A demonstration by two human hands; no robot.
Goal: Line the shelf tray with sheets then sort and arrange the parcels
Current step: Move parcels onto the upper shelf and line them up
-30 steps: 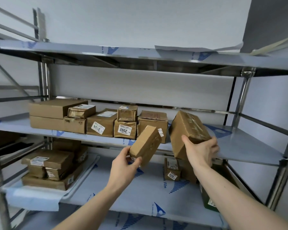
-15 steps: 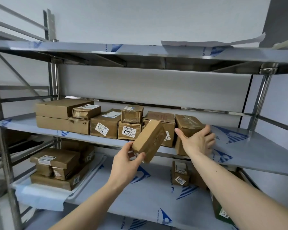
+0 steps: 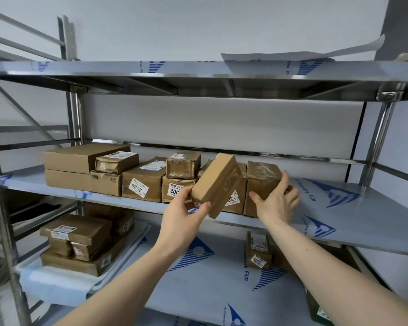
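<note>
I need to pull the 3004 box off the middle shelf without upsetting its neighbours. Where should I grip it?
Probably from the front, hands on the upper front corners of the 3004 box, then slide it toward you. Its top is bare and its labelled front face sits at the shelf edge, but other boxes stand close on both sides, so a side grip has little room.

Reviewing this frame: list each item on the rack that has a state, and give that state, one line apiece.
left hand: grips a small parcel
small parcel: held tilted, off the shelf
right hand: fingers on the end parcel's side
end parcel: standing on the middle shelf
tray: lined with a sheet, parcels stacked on it
</note>
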